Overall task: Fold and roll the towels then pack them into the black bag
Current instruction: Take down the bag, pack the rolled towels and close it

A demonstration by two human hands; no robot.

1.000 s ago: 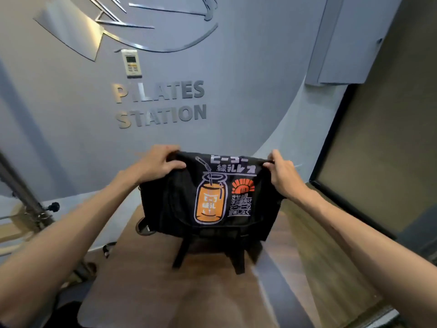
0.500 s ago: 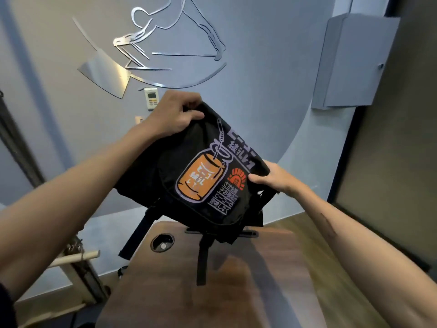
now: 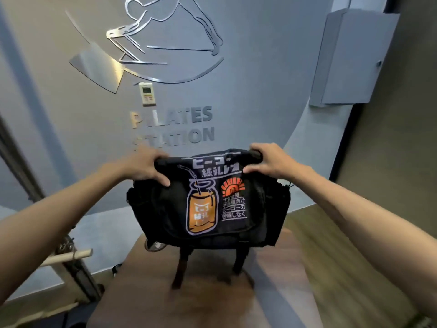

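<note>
Black fabric messenger bag (image 3: 208,204) with orange jar print held upright over brown wooden table (image 3: 146,292), left hand (image 3: 144,165) gripping its top left corner, right hand (image 3: 269,162) gripping top right corner, bag hanging below both grips, straps (image 3: 181,266) dangling onto table

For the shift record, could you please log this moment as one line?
left hand: grips black printed fabric bag top | right hand: grips top | bag: flap shut, above brown wooden table | towels: unseen

The single head-worn view looks forward and slightly down, close over a wooden table (image 3: 146,292), facing a wall (image 3: 248,91).
</note>
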